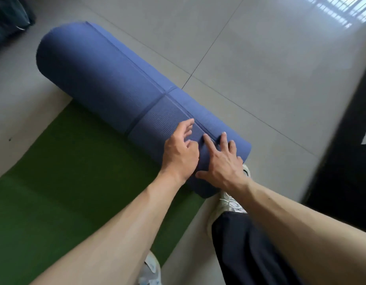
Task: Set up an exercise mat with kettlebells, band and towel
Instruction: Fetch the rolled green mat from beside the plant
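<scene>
Blue rolled mat (108, 79) under both hands (181, 153) (223, 163).

Dark blurred shape (10, 15) cut off at top-left corner.

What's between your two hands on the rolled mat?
Head view: only bare blue mat surface, with its loose edge running between left hand and right hand.

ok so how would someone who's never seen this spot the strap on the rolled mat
Find the big blue rolled mat lying across the grey tiled floor, partly on a green mat. Near the end where both hands rest, a thin darker blue strap circles the roll. It is the only band crossing the roll's ribbed surface.
</scene>
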Motion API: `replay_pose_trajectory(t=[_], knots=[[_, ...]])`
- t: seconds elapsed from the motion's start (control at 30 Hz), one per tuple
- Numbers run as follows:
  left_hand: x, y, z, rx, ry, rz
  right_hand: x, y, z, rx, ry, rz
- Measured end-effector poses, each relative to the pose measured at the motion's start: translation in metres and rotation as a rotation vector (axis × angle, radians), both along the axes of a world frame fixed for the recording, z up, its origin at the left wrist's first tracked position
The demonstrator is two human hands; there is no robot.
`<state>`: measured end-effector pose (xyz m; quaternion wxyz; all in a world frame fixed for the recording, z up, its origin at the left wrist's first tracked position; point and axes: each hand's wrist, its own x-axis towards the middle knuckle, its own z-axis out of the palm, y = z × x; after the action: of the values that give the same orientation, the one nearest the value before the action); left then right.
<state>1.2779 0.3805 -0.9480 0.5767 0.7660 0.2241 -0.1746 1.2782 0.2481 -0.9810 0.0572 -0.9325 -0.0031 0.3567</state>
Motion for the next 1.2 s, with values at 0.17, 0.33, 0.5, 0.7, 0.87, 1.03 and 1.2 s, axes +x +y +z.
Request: replay_pose_trajectory(t=[0.17, 0.33, 0.5, 0.7, 0.87, 1.03, 1.2], knots=[[0.026, 0.002, -0.008, 0.311, 0.115, -0.081, 0.068, -0.042, -0.003, -0.081, -0.098, -0.135], [0.053, -0.024, -0.007, 0.282, 0.303, -0.266, 0.104, -0.052, 0.007, 0.073, -0.274, -0.187], [0.119, -0.070, -0.010, 0.219, 0.218, -0.350, 0.128, -0.061, 0.007, 0.144, -0.241, -0.063], [0.177, -0.106, -0.009, 0.087, 0.050, -0.342, 0.173, -0.102, -0.007, 0.119, -0.155, -0.156], [0.205, -0.123, -0.016, 0.274, 0.199, -0.207, 0.227, -0.147, -0.008, 0.068, -0.102, -0.282], [0.244, -0.150, -0.017, 0.239, 0.364, -0.234, 0.249, -0.179, 0.012, 0.151, -0.286, -0.465], [0.295, -0.172, -0.013, 0.178, 0.247, -0.293, 0.257, -0.164, 0.008, 0.276, -0.281, -0.168]])
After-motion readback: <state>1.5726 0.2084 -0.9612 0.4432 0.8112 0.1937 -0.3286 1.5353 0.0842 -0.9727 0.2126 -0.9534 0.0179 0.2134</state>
